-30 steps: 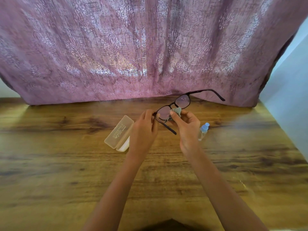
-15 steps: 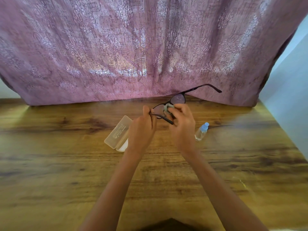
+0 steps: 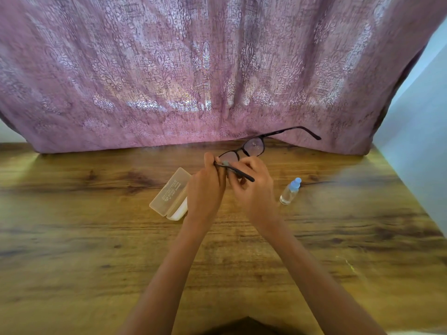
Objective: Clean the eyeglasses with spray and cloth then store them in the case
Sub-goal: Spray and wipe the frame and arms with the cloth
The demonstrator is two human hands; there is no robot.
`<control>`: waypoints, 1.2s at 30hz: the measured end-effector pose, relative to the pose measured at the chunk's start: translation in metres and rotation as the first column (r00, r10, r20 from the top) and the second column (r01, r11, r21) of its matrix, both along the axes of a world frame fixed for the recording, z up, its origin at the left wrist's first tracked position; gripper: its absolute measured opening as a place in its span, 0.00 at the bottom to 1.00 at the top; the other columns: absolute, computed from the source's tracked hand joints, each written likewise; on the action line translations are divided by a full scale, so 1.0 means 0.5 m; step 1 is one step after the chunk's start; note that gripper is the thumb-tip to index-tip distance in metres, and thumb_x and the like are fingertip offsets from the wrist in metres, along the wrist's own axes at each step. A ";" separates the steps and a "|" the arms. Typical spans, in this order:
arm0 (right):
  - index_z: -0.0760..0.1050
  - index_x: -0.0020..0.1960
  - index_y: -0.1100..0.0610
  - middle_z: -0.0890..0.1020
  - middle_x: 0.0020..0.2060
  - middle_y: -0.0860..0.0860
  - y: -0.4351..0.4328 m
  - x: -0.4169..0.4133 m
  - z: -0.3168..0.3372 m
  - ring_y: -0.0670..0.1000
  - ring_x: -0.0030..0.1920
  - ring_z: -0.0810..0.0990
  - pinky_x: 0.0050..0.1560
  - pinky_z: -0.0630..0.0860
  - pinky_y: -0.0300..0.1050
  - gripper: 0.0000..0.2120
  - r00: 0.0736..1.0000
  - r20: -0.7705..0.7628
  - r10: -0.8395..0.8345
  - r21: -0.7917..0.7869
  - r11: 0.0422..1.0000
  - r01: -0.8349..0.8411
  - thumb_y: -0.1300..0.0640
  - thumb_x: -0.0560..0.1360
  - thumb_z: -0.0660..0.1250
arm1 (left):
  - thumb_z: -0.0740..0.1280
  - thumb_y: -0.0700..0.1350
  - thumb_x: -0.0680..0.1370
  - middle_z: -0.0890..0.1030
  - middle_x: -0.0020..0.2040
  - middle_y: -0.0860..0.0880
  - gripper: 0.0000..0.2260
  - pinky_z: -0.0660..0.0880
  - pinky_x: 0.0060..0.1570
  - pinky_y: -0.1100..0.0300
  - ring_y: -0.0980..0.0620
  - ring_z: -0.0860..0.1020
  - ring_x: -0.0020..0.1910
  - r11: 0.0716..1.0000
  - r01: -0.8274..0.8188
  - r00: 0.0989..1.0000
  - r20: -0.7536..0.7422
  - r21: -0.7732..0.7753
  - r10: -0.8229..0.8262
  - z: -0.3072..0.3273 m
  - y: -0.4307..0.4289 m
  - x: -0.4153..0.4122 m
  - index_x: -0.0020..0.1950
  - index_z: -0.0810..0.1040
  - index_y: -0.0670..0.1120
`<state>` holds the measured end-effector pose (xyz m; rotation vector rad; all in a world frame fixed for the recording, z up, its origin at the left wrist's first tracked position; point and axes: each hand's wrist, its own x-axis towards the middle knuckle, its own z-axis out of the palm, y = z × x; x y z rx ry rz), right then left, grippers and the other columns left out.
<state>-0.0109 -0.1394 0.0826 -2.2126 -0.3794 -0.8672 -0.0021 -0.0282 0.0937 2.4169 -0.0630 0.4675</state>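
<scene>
The eyeglasses (image 3: 254, 146), dark-framed with both temples unfolded, are held in the air above the wooden table (image 3: 96, 238), between the two hands and a little beyond them. One temple runs out toward 2 o'clock in front of the curtain, and the other lies across the right fingers pointing toward 4 o'clock. The left hand (image 3: 205, 187) has its fingers curled together, the tips pinching the frame at its left corner. The right hand (image 3: 254, 187) has its fingers bent and bunched round a small grey-green cloth (image 3: 226, 163), pressed to the nearer lens; only a scrap of cloth shows between the hands. The far lens is uncovered.

At 8 o'clock from the hands, partly hidden by the left wrist, the case (image 3: 170, 193) lies open on the table, its translucent lid turned back. At 3 o'clock from the right hand stands the spray bottle (image 3: 290, 191), clear with a pale blue cap, apart from the hand. A patterned pink curtain (image 3: 193, 68) hangs at 12 o'clock, and a pale wall (image 3: 423, 129) is at 2 o'clock
</scene>
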 end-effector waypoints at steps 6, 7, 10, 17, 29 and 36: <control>0.82 0.55 0.61 0.78 0.43 0.53 -0.001 0.015 0.010 0.51 0.45 0.76 0.45 0.75 0.42 0.13 0.994 -0.042 -0.101 0.018 0.995 0.102 0.66 0.71 0.74 | 0.56 0.44 0.81 0.72 0.28 0.50 0.07 0.59 0.22 0.60 0.50 0.69 0.23 0.999 0.016 1.000 0.012 -0.045 -0.016 -0.001 -0.001 -0.007 0.49 0.67 0.41; 0.82 0.55 0.62 0.77 0.43 0.54 0.001 0.014 0.010 0.51 0.44 0.76 0.44 0.76 0.44 0.11 0.997 -0.040 -0.062 0.020 0.998 0.063 0.66 0.72 0.72 | 0.56 0.44 0.82 0.72 0.28 0.50 0.07 0.59 0.22 0.60 0.50 0.69 0.24 0.998 0.017 1.000 0.008 -0.056 -0.017 -0.001 -0.002 -0.006 0.49 0.67 0.41; 0.82 0.54 0.63 0.77 0.43 0.54 0.003 0.008 0.011 0.52 0.44 0.76 0.44 0.76 0.45 0.10 0.998 -0.046 0.048 0.025 0.999 -0.047 0.63 0.74 0.69 | 0.56 0.45 0.81 0.73 0.29 0.49 0.07 0.61 0.22 0.59 0.47 0.72 0.25 0.995 0.019 1.000 0.002 -0.096 -0.019 -0.002 0.000 -0.004 0.49 0.66 0.42; 0.81 0.48 0.62 0.80 0.43 0.53 0.004 0.029 0.016 0.51 0.44 0.78 0.44 0.74 0.40 0.07 0.990 -0.078 -0.115 0.073 0.990 0.121 0.62 0.72 0.74 | 0.55 0.45 0.82 0.74 0.28 0.47 0.08 0.61 0.22 0.58 0.44 0.73 0.25 0.997 0.027 1.000 -0.004 -0.066 -0.027 0.004 -0.008 -0.005 0.50 0.67 0.41; 0.82 0.52 0.63 0.78 0.43 0.55 0.009 0.024 0.026 0.53 0.44 0.78 0.44 0.77 0.47 0.08 0.999 -0.023 0.035 0.015 0.999 -0.035 0.62 0.74 0.69 | 0.54 0.47 0.82 0.70 0.26 0.51 0.08 0.61 0.22 0.57 0.43 0.74 0.25 0.994 0.030 0.999 0.013 -0.109 -0.029 -0.003 -0.003 0.001 0.48 0.64 0.42; 0.82 0.54 0.63 0.76 0.44 0.51 0.004 0.037 0.030 0.48 0.45 0.75 0.46 0.72 0.37 0.10 0.991 -0.105 -0.087 0.000 0.996 0.087 0.65 0.73 0.73 | 0.54 0.45 0.82 0.72 0.27 0.48 0.08 0.63 0.22 0.57 0.45 0.72 0.24 0.997 0.013 0.999 0.038 -0.082 -0.010 -0.004 -0.002 0.000 0.49 0.66 0.41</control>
